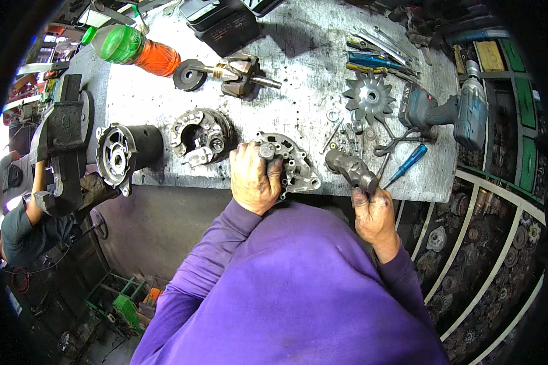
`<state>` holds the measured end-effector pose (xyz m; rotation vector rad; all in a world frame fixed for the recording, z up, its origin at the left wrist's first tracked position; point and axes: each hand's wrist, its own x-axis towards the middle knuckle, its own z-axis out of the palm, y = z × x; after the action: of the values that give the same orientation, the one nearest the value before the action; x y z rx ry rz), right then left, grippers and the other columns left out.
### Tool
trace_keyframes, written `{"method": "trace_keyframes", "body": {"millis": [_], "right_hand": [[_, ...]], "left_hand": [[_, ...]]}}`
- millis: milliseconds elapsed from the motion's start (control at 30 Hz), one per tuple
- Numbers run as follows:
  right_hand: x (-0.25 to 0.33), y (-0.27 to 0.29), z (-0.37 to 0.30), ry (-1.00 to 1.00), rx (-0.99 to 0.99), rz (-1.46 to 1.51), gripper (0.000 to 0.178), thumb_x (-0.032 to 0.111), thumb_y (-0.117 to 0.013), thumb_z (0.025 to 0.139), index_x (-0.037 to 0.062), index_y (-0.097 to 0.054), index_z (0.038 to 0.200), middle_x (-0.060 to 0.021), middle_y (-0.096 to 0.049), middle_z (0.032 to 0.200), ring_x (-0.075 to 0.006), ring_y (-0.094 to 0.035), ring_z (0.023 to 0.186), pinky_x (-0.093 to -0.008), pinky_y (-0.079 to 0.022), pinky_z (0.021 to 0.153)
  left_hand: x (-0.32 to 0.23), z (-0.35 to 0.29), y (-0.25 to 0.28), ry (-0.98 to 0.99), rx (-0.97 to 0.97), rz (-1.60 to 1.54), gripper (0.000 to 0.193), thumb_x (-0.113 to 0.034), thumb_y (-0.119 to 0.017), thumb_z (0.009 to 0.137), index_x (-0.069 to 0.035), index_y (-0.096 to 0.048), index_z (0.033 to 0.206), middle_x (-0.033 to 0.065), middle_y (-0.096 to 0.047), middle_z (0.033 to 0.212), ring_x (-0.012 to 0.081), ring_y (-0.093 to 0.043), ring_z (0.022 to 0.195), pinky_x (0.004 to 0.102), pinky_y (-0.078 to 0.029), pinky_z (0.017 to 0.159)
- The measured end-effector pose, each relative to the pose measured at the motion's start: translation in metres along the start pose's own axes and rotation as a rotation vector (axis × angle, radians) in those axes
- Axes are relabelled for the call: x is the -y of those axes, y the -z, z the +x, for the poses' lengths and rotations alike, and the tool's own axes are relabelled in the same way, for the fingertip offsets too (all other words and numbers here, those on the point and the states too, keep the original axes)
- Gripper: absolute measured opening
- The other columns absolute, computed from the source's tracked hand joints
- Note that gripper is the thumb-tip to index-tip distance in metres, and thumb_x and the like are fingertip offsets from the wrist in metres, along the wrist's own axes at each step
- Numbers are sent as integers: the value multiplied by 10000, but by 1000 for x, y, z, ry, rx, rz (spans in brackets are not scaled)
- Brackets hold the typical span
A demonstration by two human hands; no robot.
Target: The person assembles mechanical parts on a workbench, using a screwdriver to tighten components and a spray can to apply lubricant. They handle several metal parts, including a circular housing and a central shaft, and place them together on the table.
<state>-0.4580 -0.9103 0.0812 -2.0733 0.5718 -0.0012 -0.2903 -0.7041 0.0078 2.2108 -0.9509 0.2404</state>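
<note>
My left hand [249,187] is closed round a metal piece with a round flat top [267,150], held upright over a grey cast alternator end housing [301,173] at the bench's near edge. Whatever lies below that piece is hidden by my fingers. In my right hand [374,220] is a hammer [358,173], its dark steel head just right of the housing and apart from it. Most of the hammer's handle is out of sight. To the left of my left hand sits another alternator body [222,126] with an open centre.
Behind lie a rotor [240,74] and an orange-filled bottle [120,45]. A bench vise [64,137] and cylindrical housing [145,146] stand left; a person's arm [36,198] is beyond. Rightward are a fan wheel [377,104], blue screwdriver [413,162], cordless impact wrench [469,112] and hand tools [371,59].
</note>
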Motion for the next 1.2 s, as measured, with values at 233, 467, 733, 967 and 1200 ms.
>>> {"method": "trace_keyframes", "body": {"millis": [233, 467, 733, 967, 1200], "right_hand": [[-2, -2, -7, -4, -12, 36, 419, 348, -546, 1092, -26, -639, 1257, -229, -742, 1002, -401, -740, 913, -427, -556, 803], [-3, -3, -9, -7, 1, 56, 440, 337, -545, 1096, -46, -633, 1295, -241, -739, 1137, -377, -719, 1078, -414, -533, 943], [-18, -10, -16, 41, -39, 146, 417, 346, -538, 1095, -31, -637, 1245, -166, -655, 994, -302, -643, 921, -393, -486, 822], [-39, 6, -36, 44, 45, 119, 380, 332, -536, 1081, -21, -658, 1153, -186, -647, 797, -354, -643, 680, -423, -491, 629], [-54, 26, -39, -85, 181, 151, 356, 310, -550, 1076, -13, -664, 1174, -247, -716, 951, -464, -719, 881, -454, -545, 733]], "left_hand": [[9, 4, 6, -100, 91, -32, 330, -170, -723, 878, 29, -584, 1102, 239, -594, 1087, 426, -567, 999, 518, -424, 905], [31, 28, 20, -279, 338, -172, 371, -225, -758, 908, 56, -584, 1078, 227, -622, 1120, 417, -585, 1080, 497, -449, 998], [-10, -23, 64, 497, -205, -798, 106, -56, -664, 1009, 13, -664, 1089, 82, -703, 917, 175, -668, 852, 313, -537, 823], [-11, -39, 77, 552, -204, -668, 185, -76, -703, 1005, 12, -648, 1158, 100, -713, 1066, 172, -663, 997, 321, -529, 928], [-17, -27, 75, 655, -146, -522, 191, -121, -620, 1060, 35, -629, 1170, 119, -711, 1070, 180, -667, 993, 326, -523, 939]]}}
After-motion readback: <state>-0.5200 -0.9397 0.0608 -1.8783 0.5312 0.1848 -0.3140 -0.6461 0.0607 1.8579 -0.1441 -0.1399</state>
